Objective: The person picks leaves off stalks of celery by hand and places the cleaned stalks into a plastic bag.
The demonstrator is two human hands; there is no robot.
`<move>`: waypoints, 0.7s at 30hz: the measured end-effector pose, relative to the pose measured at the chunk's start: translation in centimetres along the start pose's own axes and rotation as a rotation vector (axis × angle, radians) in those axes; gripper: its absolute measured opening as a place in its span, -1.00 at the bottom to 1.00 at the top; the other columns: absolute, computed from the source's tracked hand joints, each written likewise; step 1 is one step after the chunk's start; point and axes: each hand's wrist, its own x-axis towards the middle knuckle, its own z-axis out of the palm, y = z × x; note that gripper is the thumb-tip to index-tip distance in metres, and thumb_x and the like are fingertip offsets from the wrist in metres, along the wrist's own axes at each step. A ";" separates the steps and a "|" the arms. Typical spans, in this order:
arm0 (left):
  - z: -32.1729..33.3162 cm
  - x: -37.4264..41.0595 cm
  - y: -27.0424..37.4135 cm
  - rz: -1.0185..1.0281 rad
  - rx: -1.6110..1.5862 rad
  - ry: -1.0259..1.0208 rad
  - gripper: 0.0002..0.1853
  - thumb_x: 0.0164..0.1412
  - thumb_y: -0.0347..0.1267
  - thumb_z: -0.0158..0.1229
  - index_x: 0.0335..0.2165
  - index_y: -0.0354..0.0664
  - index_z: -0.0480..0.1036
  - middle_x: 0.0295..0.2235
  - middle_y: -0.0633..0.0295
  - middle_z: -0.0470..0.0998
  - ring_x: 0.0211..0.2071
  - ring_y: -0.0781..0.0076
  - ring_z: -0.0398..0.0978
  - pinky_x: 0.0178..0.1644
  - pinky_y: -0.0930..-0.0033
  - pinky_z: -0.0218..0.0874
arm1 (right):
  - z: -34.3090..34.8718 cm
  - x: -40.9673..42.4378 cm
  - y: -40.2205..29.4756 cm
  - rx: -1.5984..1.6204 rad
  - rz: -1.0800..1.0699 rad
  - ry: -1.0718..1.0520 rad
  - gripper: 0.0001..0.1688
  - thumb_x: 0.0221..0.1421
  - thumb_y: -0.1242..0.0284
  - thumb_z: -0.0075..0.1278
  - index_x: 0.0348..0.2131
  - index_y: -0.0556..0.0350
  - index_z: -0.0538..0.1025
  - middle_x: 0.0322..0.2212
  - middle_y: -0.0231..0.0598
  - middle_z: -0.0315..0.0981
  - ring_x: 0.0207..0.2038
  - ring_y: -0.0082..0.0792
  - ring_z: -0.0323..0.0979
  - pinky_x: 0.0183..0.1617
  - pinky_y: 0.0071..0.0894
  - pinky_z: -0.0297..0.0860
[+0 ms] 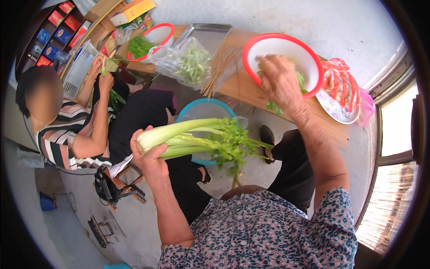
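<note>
My left hand [151, 159] is closed around the root end of a bunch of celery [181, 134], whose leafy tops point right over a blue-rimmed basin [205, 108] on the floor. Over the near left part of a white basin with a red rim [317, 60] is my right hand [280, 79], somewhat blurred, its fingers above the inside. Green leaves [300, 80] lie in that basin beside the hand, and a few more leaves [274, 107] show below its rim. Whether the right fingers hold anything cannot be told.
The wooden table [242, 82] bears thin sticks [223, 64], a bag of cut green pieces [193, 64], a metal tray [211, 30] and a second red-rimmed basin [168, 33]. A plate [344, 114] stands at the right. A seated person [87, 134] handles green stalks at the left.
</note>
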 end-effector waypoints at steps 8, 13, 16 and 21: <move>0.3 -0.9 -0.4 -0.015 0.003 0.019 -0.29 -0.34 -0.77 0.13 -0.08 -0.22 0.21 -0.11 0.02 0.36 -0.09 0.25 0.34 0.07 0.23 0.15 | 3.2 -3.0 -8.9 0.817 0.242 -0.289 -0.76 -0.11 0.45 0.12 -0.39 0.24 0.49 -0.38 -0.02 0.45 -0.30 -0.05 0.40 -0.23 -0.21 0.34; 0.6 -1.3 -1.1 -0.011 0.017 -0.012 -0.32 -0.25 -0.74 0.20 -0.07 -0.23 0.20 -0.09 0.03 0.34 -0.09 0.29 0.33 0.06 0.26 0.17 | 6.9 -5.9 -15.6 0.783 0.299 -0.327 -0.71 -0.10 0.45 0.11 -0.37 0.26 0.39 -0.41 0.01 0.42 -0.30 0.03 0.39 -0.27 -0.14 0.32; 0.8 -1.6 -1.1 -0.016 0.002 0.002 -0.31 -0.25 -0.75 0.22 -0.07 -0.22 0.19 -0.09 0.06 0.33 -0.10 0.33 0.33 0.01 0.31 0.22 | 7.1 -5.9 -16.9 0.743 0.414 -0.414 -0.74 -0.09 0.42 0.09 -0.43 0.23 0.39 -0.51 -0.02 0.43 -0.40 0.03 0.42 -0.36 -0.12 0.32; 0.7 -1.7 -1.4 0.060 0.104 -0.045 -0.29 -0.24 -0.72 0.24 -0.05 -0.20 0.19 -0.08 0.07 0.33 -0.12 0.35 0.34 0.00 0.32 0.22 | 6.8 -5.0 -16.6 0.664 0.349 -0.523 -0.78 -0.06 0.36 0.04 -0.54 0.18 0.44 -0.63 -0.03 0.42 -0.48 0.01 0.43 -0.39 -0.07 0.34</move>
